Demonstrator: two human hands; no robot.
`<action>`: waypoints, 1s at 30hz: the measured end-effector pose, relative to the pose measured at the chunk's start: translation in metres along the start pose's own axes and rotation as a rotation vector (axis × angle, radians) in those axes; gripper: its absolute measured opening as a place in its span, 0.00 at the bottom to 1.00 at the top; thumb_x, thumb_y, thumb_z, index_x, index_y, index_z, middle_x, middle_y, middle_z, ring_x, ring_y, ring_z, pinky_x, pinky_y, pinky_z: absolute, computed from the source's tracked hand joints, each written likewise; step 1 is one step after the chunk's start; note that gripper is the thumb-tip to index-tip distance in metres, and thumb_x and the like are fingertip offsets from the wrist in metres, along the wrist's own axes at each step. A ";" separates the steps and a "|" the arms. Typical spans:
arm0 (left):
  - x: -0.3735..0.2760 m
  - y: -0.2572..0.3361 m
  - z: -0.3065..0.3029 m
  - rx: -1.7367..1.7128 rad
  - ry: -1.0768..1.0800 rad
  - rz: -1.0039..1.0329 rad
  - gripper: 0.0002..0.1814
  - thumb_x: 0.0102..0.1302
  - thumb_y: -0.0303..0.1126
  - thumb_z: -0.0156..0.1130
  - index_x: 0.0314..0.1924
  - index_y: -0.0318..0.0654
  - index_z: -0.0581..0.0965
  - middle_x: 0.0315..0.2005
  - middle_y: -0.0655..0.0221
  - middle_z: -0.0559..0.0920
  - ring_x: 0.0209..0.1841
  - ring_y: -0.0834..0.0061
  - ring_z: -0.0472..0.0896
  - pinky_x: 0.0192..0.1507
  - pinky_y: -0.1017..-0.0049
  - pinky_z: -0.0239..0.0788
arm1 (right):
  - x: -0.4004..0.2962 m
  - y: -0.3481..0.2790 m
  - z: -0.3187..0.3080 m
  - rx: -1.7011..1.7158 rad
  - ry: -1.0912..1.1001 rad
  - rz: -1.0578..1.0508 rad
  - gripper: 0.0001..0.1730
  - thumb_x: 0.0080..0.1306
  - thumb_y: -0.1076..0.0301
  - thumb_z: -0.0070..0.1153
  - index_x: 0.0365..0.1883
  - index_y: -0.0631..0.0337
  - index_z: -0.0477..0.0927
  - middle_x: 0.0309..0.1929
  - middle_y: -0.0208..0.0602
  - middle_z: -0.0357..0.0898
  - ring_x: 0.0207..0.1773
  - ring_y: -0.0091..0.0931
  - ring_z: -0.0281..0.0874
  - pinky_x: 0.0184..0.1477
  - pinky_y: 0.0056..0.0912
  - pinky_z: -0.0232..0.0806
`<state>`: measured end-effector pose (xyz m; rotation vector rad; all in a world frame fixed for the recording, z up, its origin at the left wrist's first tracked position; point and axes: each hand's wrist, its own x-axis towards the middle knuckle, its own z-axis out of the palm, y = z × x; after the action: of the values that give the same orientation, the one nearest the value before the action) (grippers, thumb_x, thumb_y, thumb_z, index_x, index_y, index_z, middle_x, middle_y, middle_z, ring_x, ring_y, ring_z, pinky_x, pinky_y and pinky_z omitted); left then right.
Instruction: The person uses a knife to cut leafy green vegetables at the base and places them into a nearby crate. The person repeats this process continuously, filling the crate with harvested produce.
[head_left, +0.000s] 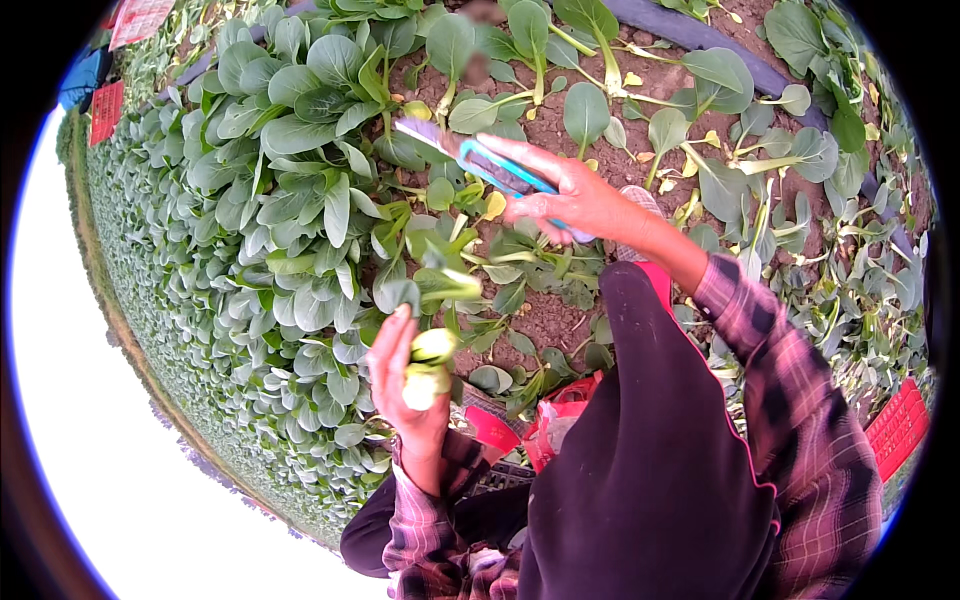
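My right hand (574, 196) is closed around the blue handle of a knife (504, 169), its blade pointing up and left over the plants. Lower and to the left, my left hand (409, 382) holds several pale green leafy stalks (431, 364), blurred, with their cut ends showing. Dark green leafy vegetables (300, 195), like bok choy, stand in dense growth left of both hands. Loose leaves and plants (667, 135) lie on the brown soil to the right of the knife.
A dark flat strip (697, 34) crosses the soil at the upper right. Red plastic crates show at the right edge (898, 429) and upper left (106, 112). A red and white bag (555, 420) sits by my legs, beside a dark crate (504, 480).
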<state>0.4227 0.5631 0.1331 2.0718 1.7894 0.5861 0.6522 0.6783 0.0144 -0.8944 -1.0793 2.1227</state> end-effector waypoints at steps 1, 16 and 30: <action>0.003 0.004 -0.001 -0.102 0.053 -0.056 0.21 0.56 0.27 0.64 0.51 0.30 0.77 0.54 0.57 0.75 0.57 0.65 0.72 0.62 0.66 0.59 | 0.001 -0.004 0.008 0.109 -0.014 -0.050 0.43 0.61 0.69 0.54 0.73 0.42 0.49 0.39 0.34 0.78 0.18 0.15 0.70 0.19 0.18 0.65; 0.018 0.009 0.003 -0.256 -0.556 -0.173 0.28 0.44 0.17 0.61 0.51 0.39 0.78 0.56 0.62 0.75 0.57 0.68 0.74 0.61 0.69 0.62 | 0.005 0.014 -0.001 -0.331 -0.102 0.140 0.43 0.57 0.72 0.55 0.71 0.39 0.56 0.19 0.32 0.74 0.16 0.19 0.72 0.19 0.23 0.65; 0.071 -0.134 0.044 0.711 -0.494 -0.064 0.24 0.43 0.27 0.72 0.42 0.34 0.73 0.52 0.60 0.72 0.42 0.57 0.79 0.43 0.64 0.71 | 0.099 0.075 0.042 -0.562 -0.124 0.230 0.34 0.62 0.75 0.43 0.69 0.48 0.61 0.22 0.37 0.79 0.16 0.25 0.75 0.22 0.28 0.72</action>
<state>0.3407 0.6536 0.0334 2.2702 1.8898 -0.6341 0.5451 0.6956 -0.0594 -1.1983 -1.7624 2.1061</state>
